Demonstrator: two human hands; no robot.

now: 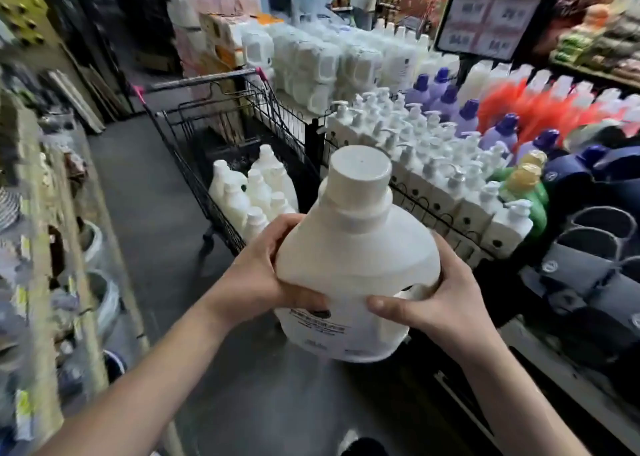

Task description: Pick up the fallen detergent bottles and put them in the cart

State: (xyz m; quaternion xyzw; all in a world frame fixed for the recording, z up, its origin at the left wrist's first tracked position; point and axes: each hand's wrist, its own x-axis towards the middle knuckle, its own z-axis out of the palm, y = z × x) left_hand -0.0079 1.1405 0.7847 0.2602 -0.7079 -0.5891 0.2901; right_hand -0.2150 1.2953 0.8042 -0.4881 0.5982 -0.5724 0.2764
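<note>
1. We locate the detergent bottle [356,258] at frame centre. It is large, white, capped and upright, and it is held clear of the floor [145,192].
2. The left hand [266,268] grips the bottle's shoulder from 9 o'clock, with its fingers curled round the body.
3. The right hand [433,303] grips from 3 o'clock. Its thumb presses the front above the label and its fingers wrap behind.
4. The cart [201,81], made of black wire, stands at 11 o'clock from the bottle and apart from it.
5. Several white bottles [249,192] stand upright inside the cart.
6. We see pump bottles [433,151] shelved at 1 o'clock, with purple-capped bottles [485,123] just beyond them.
7. The price sign [488,23] stands at 1 o'clock. Its text is blurred.
</note>
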